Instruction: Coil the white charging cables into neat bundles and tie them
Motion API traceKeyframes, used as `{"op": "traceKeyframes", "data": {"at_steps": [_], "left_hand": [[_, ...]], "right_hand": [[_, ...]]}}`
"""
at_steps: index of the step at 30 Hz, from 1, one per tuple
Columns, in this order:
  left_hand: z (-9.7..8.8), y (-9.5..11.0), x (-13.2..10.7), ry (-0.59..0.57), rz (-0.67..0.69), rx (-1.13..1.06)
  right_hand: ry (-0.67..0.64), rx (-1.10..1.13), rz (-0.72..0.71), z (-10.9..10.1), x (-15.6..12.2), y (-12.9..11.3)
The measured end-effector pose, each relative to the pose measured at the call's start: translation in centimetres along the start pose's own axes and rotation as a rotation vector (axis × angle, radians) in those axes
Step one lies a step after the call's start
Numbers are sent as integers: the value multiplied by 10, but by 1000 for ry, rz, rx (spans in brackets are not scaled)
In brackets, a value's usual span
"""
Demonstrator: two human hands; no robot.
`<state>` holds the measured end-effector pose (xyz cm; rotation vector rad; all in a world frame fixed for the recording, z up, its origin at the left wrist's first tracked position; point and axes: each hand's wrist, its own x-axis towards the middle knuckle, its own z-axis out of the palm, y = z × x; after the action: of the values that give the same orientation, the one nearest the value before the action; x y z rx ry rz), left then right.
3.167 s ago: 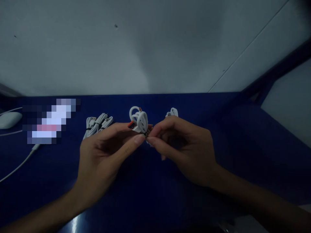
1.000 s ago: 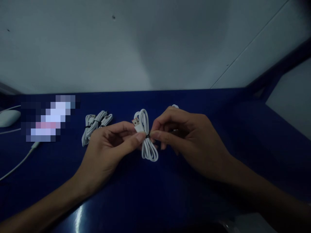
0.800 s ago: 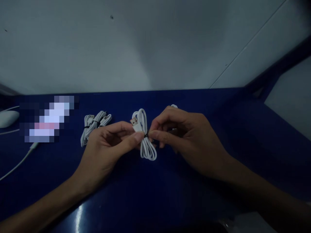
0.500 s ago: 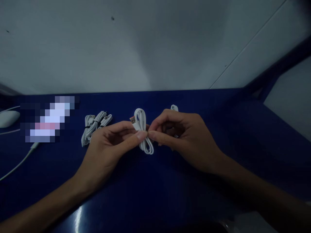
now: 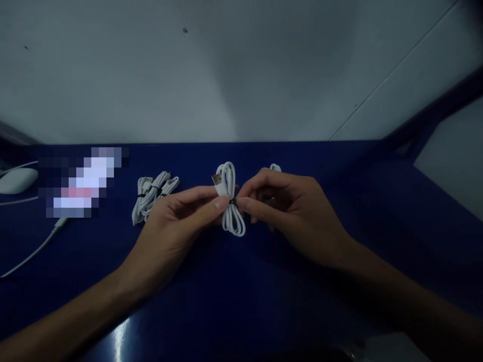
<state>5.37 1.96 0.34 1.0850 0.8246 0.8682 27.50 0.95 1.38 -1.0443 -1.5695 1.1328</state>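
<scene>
My left hand (image 5: 177,221) pinches the middle of a coiled white USB cable (image 5: 231,201) between thumb and forefinger. Its orange-tipped plug sticks up at the top left of the coil. My right hand (image 5: 290,211) pinches a small dark tie at the coil's waist, fingers curled. The cable's loops hang below and rise above the pinch, just over the dark blue table (image 5: 234,291). Both hands meet at the coil's centre.
Two tied white cable bundles (image 5: 153,193) lie on the table to the left. Another white cable (image 5: 274,168) peeks out behind my right hand. A white mouse (image 5: 17,180) and a loose white cord (image 5: 33,249) sit far left. A grey wall stands behind.
The coil has gone from a bunched knot to a flat figure-eight bundle. Both hands have kept their pinch at its waist and shifted slightly up and right.
</scene>
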Motion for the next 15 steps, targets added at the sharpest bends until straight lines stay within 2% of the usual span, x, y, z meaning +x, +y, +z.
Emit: {"op": "traceKeyframes", "data": {"at_steps": [6,15], "left_hand": [[1,-2,2,22,-49,-46],[4,-1,1,-6,-86,-147]], "right_hand": [[19,-143,-56,0,-3,3],[62,-301,-236,4,-4,9]]}}
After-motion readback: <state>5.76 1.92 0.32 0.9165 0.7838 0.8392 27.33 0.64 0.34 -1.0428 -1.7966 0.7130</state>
